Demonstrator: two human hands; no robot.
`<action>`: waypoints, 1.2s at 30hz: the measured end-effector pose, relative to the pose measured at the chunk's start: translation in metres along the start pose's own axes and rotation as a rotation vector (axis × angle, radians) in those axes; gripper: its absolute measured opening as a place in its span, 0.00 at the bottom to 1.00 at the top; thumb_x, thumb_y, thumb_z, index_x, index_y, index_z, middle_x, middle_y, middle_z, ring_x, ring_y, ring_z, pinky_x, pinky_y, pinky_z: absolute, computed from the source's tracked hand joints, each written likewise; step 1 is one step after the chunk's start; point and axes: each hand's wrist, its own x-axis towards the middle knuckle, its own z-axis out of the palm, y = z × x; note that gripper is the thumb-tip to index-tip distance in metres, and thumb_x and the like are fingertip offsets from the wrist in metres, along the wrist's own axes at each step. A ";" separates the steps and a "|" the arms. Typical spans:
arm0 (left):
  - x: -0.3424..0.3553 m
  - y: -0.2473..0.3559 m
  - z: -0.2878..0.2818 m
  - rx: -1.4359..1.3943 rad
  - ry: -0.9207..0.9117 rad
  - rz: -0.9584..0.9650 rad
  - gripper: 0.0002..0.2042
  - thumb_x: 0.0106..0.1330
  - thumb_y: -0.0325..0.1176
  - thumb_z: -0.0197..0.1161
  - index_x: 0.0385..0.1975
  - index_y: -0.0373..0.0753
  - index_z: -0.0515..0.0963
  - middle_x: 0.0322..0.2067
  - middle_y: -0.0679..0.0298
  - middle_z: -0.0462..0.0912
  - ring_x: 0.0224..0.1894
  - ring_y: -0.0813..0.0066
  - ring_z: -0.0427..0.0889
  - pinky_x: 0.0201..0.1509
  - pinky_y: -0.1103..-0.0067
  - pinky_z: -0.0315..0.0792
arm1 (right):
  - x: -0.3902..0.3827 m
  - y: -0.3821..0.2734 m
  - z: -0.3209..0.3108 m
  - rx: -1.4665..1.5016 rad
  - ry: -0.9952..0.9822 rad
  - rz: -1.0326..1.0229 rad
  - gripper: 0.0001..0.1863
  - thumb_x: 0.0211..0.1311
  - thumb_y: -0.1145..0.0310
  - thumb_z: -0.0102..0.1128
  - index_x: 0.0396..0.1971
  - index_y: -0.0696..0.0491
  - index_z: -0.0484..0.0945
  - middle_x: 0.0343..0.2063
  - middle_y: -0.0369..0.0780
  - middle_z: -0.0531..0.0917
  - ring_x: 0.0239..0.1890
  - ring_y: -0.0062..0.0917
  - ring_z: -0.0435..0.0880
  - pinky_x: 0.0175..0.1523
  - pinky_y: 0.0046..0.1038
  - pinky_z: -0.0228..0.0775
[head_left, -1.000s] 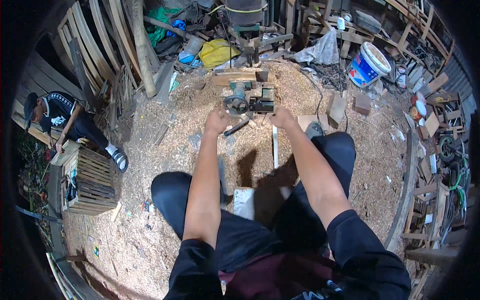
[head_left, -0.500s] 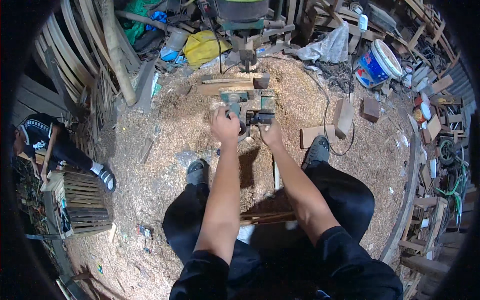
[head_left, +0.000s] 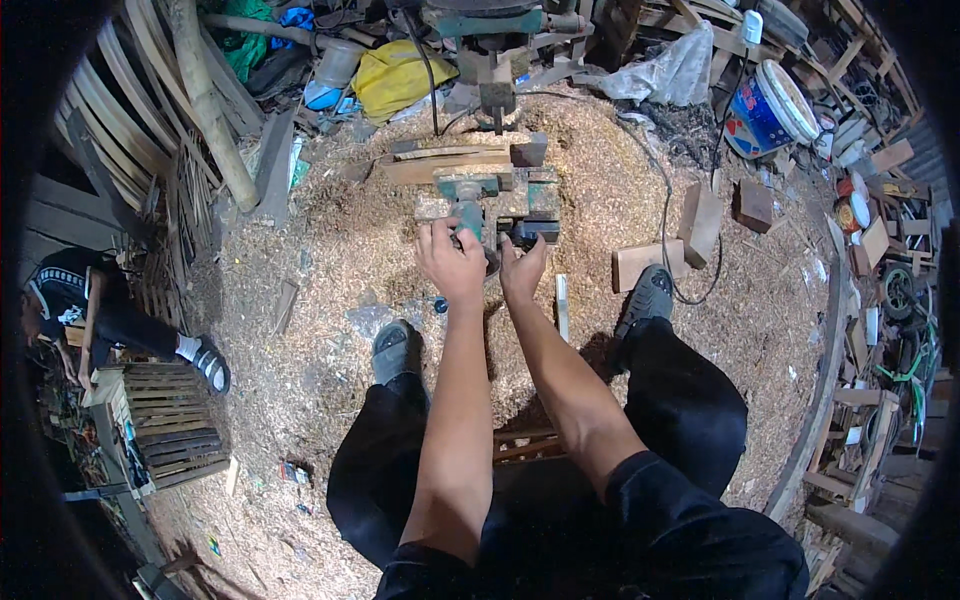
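Note:
Ahead of me on the floor stands a green and grey machine vise [head_left: 470, 215], under the drill head of an upright machine [head_left: 496, 92]. My left hand [head_left: 453, 264] is closed against the vise's near left side, its thumb bent inward. Beside it, my right hand [head_left: 524, 270] has thumb and fingers around a dark part [head_left: 525, 238] at the vise's near right; the fingertips are partly hidden. Pieces of wood [head_left: 450, 168] lie across the far side of the vise.
Wood shavings [head_left: 300, 360] cover the floor. Wooden blocks [head_left: 700, 225] and a black cable [head_left: 668, 215] lie to the right, before a blue and white bucket [head_left: 770, 110]. At the far left a person [head_left: 95, 300] sits by a slatted wooden crate [head_left: 170, 425].
My right hand has shifted slightly left, closer to my left hand, its fingers now pointing more upward. The view has tilted a little, and both hands remain at the vise.

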 end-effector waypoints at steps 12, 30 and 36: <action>0.000 0.013 0.004 0.175 0.093 0.008 0.03 0.54 0.31 0.58 0.25 0.44 0.78 0.31 0.60 0.76 0.40 0.54 0.74 0.46 0.60 0.67 | 0.019 -0.022 -0.025 0.547 0.070 0.389 0.35 0.76 0.46 0.35 0.39 0.64 0.80 0.30 0.45 0.83 0.36 0.37 0.80 0.51 0.38 0.69; 0.003 0.016 0.006 0.225 0.097 0.106 0.05 0.56 0.32 0.58 0.30 0.46 0.80 0.38 0.63 0.76 0.49 0.54 0.71 0.57 0.58 0.61 | 0.035 -0.009 -0.043 0.671 -0.233 0.568 0.39 0.75 0.41 0.26 0.69 0.61 0.53 0.64 0.52 0.68 0.68 0.42 0.65 0.71 0.41 0.51; 0.001 0.016 0.003 0.249 0.036 0.055 0.08 0.59 0.32 0.57 0.37 0.46 0.80 0.42 0.61 0.77 0.51 0.55 0.70 0.61 0.57 0.58 | 0.027 -0.004 -0.052 0.484 -0.328 0.352 0.40 0.76 0.41 0.30 0.68 0.64 0.56 0.64 0.49 0.68 0.67 0.37 0.66 0.70 0.36 0.53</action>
